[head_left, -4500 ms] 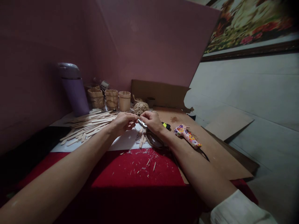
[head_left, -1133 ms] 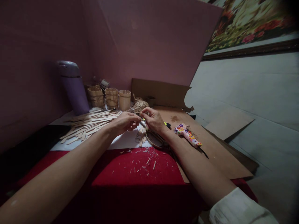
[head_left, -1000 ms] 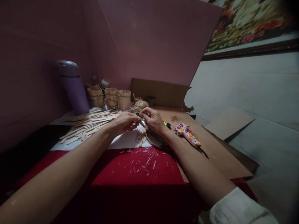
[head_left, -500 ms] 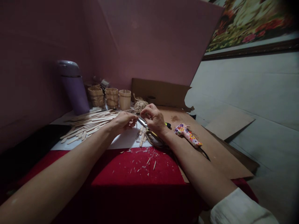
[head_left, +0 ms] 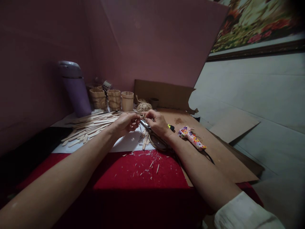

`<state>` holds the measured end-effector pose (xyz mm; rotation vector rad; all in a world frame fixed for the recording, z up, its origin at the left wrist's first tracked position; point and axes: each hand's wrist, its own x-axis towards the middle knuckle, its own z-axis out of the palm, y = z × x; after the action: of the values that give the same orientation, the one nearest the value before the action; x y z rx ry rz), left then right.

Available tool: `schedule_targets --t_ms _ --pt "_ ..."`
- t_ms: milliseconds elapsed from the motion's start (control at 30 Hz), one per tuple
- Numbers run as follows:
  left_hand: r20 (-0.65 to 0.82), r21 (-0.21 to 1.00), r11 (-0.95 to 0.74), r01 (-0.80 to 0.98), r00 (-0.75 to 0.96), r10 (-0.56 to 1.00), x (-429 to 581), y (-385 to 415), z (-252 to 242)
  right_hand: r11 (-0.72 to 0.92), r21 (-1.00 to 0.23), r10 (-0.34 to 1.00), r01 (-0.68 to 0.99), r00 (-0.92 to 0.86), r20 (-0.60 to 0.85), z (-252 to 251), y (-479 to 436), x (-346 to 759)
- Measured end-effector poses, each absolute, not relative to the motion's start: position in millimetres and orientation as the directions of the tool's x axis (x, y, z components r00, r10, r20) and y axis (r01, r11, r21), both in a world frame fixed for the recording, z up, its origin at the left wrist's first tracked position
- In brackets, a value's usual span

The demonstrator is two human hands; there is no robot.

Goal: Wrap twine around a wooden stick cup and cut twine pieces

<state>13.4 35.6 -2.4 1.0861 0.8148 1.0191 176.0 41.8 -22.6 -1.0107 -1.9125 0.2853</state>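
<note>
My left hand (head_left: 128, 122) is closed in a pinch on a strand of jute twine (head_left: 141, 116), over the white paper. Close beside it, the bent fingers of my right hand (head_left: 156, 121) pinch the same strand; the exact grip is partly hidden. Just behind the fingers sits a ball of jute twine (head_left: 144, 107). Scissors (head_left: 157, 143) lie beneath my right hand, their blades pointing toward the left one. A few short wooden craft sticks (head_left: 145, 141) rest beside the scissors.
Craft sticks (head_left: 95, 125) are heaped on white paper (head_left: 126, 141). Behind stand wooden-stick cups (head_left: 127, 101) and a purple flask (head_left: 77, 95). A flower-patterned glue gun (head_left: 192, 138) lies on cardboard (head_left: 214, 152). Wood scraps litter the red cloth (head_left: 138, 178).
My right hand has come down slightly, its fingers closing in toward the left hand's fingertips. My left hand has hardly moved.
</note>
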Motion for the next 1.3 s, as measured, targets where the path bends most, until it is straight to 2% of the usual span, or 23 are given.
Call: schedule_targets --t_ms 333,433,533,667,733,800,1067,1300 --pt "-0.040 0.980 0.105 -0.171 0.346 0.937 12 37 -5 0.720 -0.566 0.687 0.401 -0.295 0.665 -20 39 174" --pt "-0.061 0.981 0.115 -0.154 0.318 0.946 11 37 -5 0.695 -0.613 0.717 0.376 -0.303 0.628 -23 42 173" --pt "-0.072 0.977 0.127 -0.171 0.297 0.952 11 39 -5 0.592 -0.734 0.805 0.333 -0.289 0.518 -25 44 170" --pt "-0.061 0.973 0.115 -0.198 0.258 0.964 11 41 -5 0.342 -0.928 0.922 0.149 -0.244 0.301 -21 41 167" --pt "-0.051 0.972 0.107 -0.210 0.259 0.965 11 41 -5 0.219 -0.971 0.955 0.093 -0.227 0.193 -17 39 166" --pt "-0.038 0.970 0.099 -0.222 0.262 0.964 11 40 -4 0.173 -0.982 0.966 0.075 -0.206 0.154 -15 38 165" --pt "0.028 0.961 0.042 -0.275 0.246 0.969 13 34 0 0.218 -0.954 0.971 0.204 -0.144 0.191 -17 44 166" --pt "0.068 0.942 0.043 -0.333 0.317 0.946 13 33 -1 0.277 -0.920 0.961 0.277 -0.089 0.263 -18 45 168"
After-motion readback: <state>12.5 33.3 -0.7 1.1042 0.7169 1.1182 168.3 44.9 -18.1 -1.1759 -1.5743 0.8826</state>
